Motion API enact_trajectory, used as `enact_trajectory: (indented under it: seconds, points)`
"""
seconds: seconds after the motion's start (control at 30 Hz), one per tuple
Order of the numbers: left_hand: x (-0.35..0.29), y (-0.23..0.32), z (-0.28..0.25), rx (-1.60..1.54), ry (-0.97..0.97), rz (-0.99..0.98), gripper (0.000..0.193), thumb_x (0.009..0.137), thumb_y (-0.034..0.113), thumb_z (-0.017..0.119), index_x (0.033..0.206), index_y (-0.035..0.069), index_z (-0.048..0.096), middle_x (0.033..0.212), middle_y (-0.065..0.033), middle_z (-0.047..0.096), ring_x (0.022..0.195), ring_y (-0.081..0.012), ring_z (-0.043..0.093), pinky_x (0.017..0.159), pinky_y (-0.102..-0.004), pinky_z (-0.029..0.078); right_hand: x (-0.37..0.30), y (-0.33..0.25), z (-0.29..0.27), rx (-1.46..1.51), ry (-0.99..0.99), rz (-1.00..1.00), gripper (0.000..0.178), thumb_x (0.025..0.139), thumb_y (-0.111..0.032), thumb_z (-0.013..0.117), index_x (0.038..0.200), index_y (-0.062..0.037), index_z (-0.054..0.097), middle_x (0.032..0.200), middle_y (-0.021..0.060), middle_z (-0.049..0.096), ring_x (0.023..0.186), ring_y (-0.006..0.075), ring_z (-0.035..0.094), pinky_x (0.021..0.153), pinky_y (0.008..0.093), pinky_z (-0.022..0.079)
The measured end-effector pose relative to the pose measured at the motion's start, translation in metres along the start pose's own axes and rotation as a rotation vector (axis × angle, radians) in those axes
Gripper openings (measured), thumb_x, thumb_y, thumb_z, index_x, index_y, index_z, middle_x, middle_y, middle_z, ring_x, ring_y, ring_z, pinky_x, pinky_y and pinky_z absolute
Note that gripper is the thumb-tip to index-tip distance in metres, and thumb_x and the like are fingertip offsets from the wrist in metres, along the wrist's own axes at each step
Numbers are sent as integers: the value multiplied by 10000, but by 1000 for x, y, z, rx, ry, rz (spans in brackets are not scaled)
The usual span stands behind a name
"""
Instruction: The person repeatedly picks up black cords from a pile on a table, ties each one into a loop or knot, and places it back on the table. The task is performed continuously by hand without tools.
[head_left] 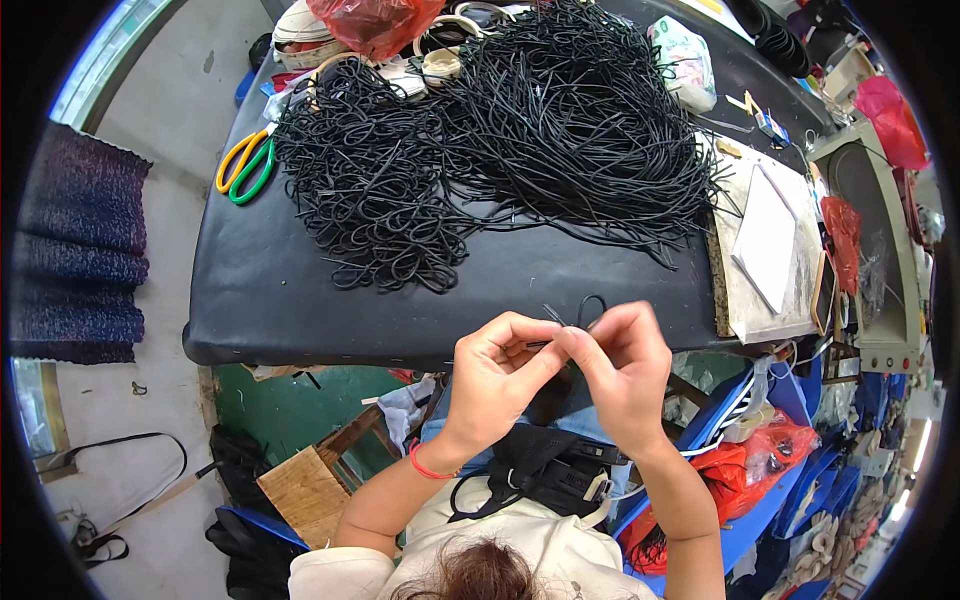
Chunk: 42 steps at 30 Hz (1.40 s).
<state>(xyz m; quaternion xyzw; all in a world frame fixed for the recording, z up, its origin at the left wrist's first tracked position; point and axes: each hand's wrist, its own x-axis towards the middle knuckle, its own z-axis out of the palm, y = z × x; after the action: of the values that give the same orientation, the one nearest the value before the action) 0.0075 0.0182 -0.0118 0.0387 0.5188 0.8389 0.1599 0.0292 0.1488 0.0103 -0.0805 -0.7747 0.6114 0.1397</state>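
Just off the table's near edge, my two hands meet with their fingertips pinched on a thin black cord (594,302). My left hand (492,375) grips it between thumb and fingers. Beside it, my right hand (628,370) is closed on the same cord, its fingers slightly blurred. A small loop and a short end of the cord stick up above the fingertips; the rest is hidden by the fingers. Farther back lie a pile of short looped black cords (375,190) and, to its right, a larger heap of long black cords (590,130).
Scissors (245,165) with orange and green handles lie at the table's (270,300) left side. A white pad (766,240) rests on a board at the right. Below the table stand a wooden stool (303,495) and a blue bin (745,480) with red plastic bags.
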Motion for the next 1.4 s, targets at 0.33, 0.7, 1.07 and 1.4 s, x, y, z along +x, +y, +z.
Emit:
enact_trajectory:
  seconds: [0.33,0.7,1.07,1.4]
  points:
    - [4,18,-12,460,-202,-41,282,758,-12,611,1012,-2,489,925,-89,617,853,-107,588,736,-237,475,11,1,-20,114,-356,286,158,839,-172,623,870,-18,602,788,13,591,747,78,509,646,234,416]
    - [-1,12,-4,458,-210,-126,220,791,53,662,983,-35,597,866,-74,636,799,-79,571,721,-229,472,2,13,-8,286,-150,290,168,885,-183,582,836,-30,533,731,-32,527,673,17,452,607,178,384]
    - [6,21,-8,415,-302,-323,128,850,114,614,894,-4,590,777,-9,602,707,-38,529,632,-192,439,5,10,-17,214,-275,237,245,876,-196,599,701,-58,498,607,-78,414,561,8,331,481,192,270]
    - [-12,7,3,196,-148,-170,148,875,129,583,940,-2,605,707,31,540,618,-27,469,558,-183,396,4,9,-14,129,-125,173,319,861,-167,608,605,-59,452,560,-72,395,531,17,308,459,202,246]
